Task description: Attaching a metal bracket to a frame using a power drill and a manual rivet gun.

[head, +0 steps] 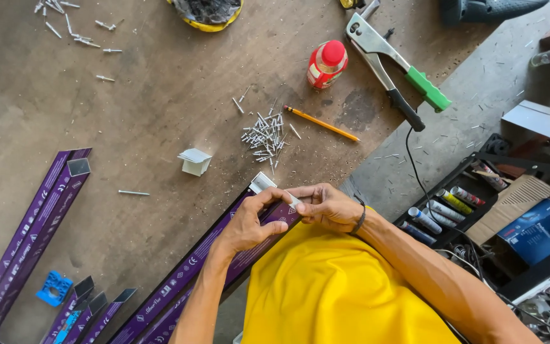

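Note:
My left hand (249,223) grips the end of a long purple-wrapped metal profile (192,267) that runs from lower left up to the middle of the workbench. My right hand (324,205) pinches a small silvery piece at the same end, fingertips meeting those of the left hand. The profile's bare metal tip (262,183) shows just beyond my fingers. A dark band sits on my right wrist. My yellow shirt (332,293) fills the lower middle.
A pile of rivets (266,136), a yellow pencil (321,123), a red-capped bottle (326,64) and a hand riveter with green grip (389,64) lie ahead. Small white angle pieces (195,161) sit left of centre. More purple profiles (33,236) lie left. A rack of tubes (444,210) stands right.

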